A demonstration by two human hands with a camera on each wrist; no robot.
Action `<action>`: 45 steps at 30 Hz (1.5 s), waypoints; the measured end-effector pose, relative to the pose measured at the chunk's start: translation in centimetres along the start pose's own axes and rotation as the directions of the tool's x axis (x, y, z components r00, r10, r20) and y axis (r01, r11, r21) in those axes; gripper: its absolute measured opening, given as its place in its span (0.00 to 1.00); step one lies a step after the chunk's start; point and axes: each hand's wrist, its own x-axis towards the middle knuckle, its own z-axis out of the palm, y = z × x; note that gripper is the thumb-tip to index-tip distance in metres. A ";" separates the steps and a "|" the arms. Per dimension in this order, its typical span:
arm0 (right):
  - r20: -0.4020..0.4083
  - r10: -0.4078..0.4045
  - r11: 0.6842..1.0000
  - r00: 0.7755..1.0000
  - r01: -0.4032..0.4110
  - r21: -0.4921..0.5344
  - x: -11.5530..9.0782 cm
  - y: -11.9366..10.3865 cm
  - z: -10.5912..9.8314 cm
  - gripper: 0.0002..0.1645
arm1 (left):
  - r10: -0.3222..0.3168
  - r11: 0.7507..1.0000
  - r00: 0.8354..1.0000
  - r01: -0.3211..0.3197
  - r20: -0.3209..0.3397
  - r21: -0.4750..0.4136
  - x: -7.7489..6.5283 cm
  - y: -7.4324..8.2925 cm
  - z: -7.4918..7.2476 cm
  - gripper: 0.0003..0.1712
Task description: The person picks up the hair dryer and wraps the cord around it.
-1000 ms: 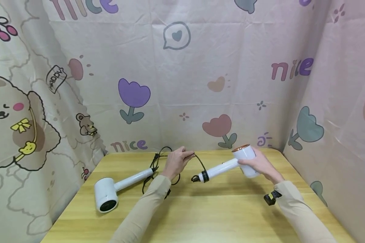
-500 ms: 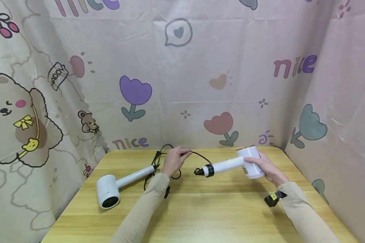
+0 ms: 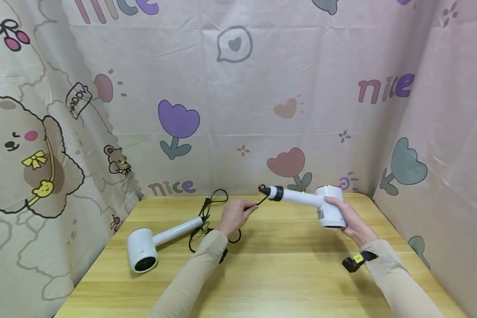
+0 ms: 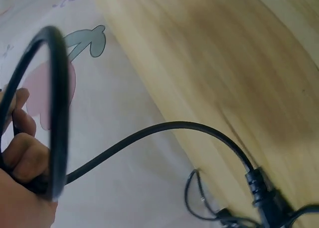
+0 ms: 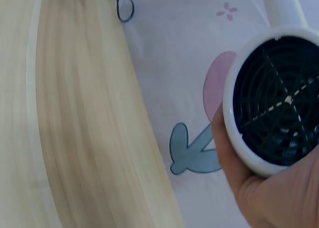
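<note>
My right hand (image 3: 351, 223) grips the head of a white hair dryer (image 3: 302, 197), held above the table with its handle pointing left. Black cord (image 3: 278, 193) is wound round the handle's end. A free length of it runs to my left hand (image 3: 234, 215), which pinches it between thumb and fingers. In the left wrist view, the cord (image 4: 174, 124) loops past that hand (image 4: 25, 198) and leads down to a black plug (image 4: 269, 205). In the right wrist view, fingers wrap the dryer's round body, and its dark grille (image 5: 279, 103) faces the camera.
A second white hair dryer (image 3: 141, 249) lies on the left of the wooden table (image 3: 286, 274), its black cord (image 3: 206, 207) tangled beside its handle. Patterned curtain (image 3: 230, 97) hangs behind and at both sides. A small black device (image 3: 353, 263) is strapped to the right wrist.
The held dryer's handle end has swung upward, from slanting down to slightly raised. My left hand has shifted slightly, still pinching the cord, whose free stretch to the handle now looks shorter.
</note>
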 end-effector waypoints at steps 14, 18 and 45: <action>-0.024 0.109 0.945 0.994 -0.096 0.314 0.5 -0.9 1.7 0.18 | 0.088 0.995 0.996 -0.086 -0.035 0.048 -0.1 1.2 1.1 0.11; -0.066 0.122 0.944 0.990 -0.095 0.316 0.4 -0.9 1.9 0.20 | 0.089 0.995 0.996 -0.088 -0.019 0.042 -0.4 1.3 1.1 0.12; -0.477 -0.084 0.978 0.875 -0.019 -0.206 1.0 0.4 3.3 0.54 | 0.159 0.984 0.987 -0.160 0.027 0.073 -1.1 3.5 0.3 0.07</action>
